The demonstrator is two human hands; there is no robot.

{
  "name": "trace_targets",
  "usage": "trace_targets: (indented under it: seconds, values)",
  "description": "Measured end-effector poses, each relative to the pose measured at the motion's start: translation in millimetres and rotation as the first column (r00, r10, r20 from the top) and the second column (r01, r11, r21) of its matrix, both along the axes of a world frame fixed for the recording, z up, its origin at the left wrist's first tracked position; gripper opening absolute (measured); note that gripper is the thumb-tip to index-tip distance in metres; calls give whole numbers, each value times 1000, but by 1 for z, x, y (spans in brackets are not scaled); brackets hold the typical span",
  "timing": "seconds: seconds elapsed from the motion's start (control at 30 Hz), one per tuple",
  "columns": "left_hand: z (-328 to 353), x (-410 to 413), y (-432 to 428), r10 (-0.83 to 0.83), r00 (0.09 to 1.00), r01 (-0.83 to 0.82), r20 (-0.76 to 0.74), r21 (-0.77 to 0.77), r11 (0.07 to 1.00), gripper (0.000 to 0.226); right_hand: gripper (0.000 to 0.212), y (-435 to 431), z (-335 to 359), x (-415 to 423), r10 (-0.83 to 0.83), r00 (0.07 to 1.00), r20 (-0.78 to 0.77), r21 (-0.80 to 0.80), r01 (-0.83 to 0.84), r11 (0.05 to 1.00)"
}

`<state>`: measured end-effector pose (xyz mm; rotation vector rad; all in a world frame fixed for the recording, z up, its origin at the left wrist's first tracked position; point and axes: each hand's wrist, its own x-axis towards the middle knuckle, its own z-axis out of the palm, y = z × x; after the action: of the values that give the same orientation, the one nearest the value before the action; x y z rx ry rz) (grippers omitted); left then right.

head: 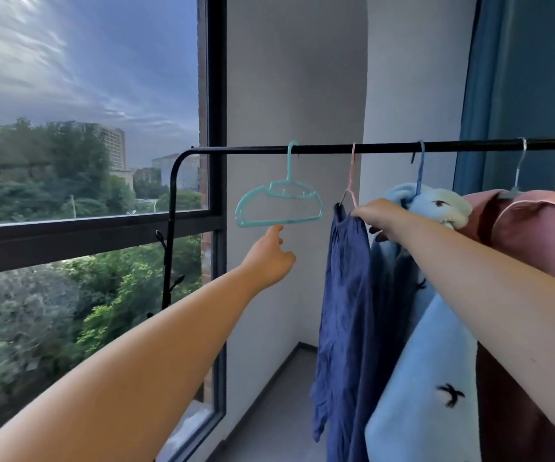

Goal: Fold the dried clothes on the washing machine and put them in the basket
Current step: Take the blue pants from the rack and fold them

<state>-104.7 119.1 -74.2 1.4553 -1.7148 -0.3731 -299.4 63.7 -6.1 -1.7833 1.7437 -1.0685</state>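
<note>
barely begun: the clothes (429, 378) hang on the rail (386, 148), the left hand (271, 258) loose with one finger touching the empty hanger (279, 208), the right hand (379, 216) seemingly pinching the dark blue garment (346, 295) at its top, nothing folded or basketed in sight.

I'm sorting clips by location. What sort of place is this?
Probably an enclosed balcony or drying corner of a flat, well above ground: a rail hung with hangers and clothes, a big window over treetops and buildings, and a curtain at the right.
</note>
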Motion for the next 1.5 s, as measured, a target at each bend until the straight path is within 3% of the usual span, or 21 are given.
trace_targets:
  seconds: [0.17, 0.3, 0.43, 0.57, 0.73, 1.03, 1.17, 1.3, 1.37, 1.5]
  values:
    - [12, -15, 10, 3, 998, -4, 64, 27, 1000, 66, 19, 7, -4, -2, 70, 997, -42, 55, -68, 996]
    - [18, -20, 21, 1, 992, -5, 124, 32, 999, 65, 24, 14, -11, -1, 112, 992, -66, -13, -113, 994]
    - [12, -23, 33, -8, 983, 0, 181, 47, 999, 66, 29, 26, -15, -3, 129, 962, -242, -95, -156, 983]
    - [14, -24, 43, 1, 987, -4, 162, 19, 1000, 66, 36, 44, -20, -2, -12, 882, -471, -217, -103, 971]
    - [10, -19, 51, 8, 987, -8, 159, -2, 1000, 68, 41, 63, -28, -1, -67, 812, -580, -247, -97, 964]
    - [-13, -18, 59, 11, 998, -14, 64, 42, 999, 68, 48, 73, -42, 2, 86, 829, -553, -162, -208, 965]
    - [-15, -12, 56, 18, 1000, -18, -3, 90, 996, 59, 41, 74, -47, -1, 24, 846, -533, -331, -235, 914]
    - [-26, 4, 49, 55, 997, -46, -45, 169, 984, 44, 48, 84, -58, -7, -150, 732, -665, -503, -289, 815]
    - [-32, 10, 45, 79, 995, -67, -59, 183, 981, 41, 48, 85, -65, -8, -220, 650, -727, -525, -321, 788]
    - [-36, 11, 40, 91, 992, -74, -88, 183, 980, 40, 49, 86, -73, -7, -221, 606, -764, -499, -338, 798]
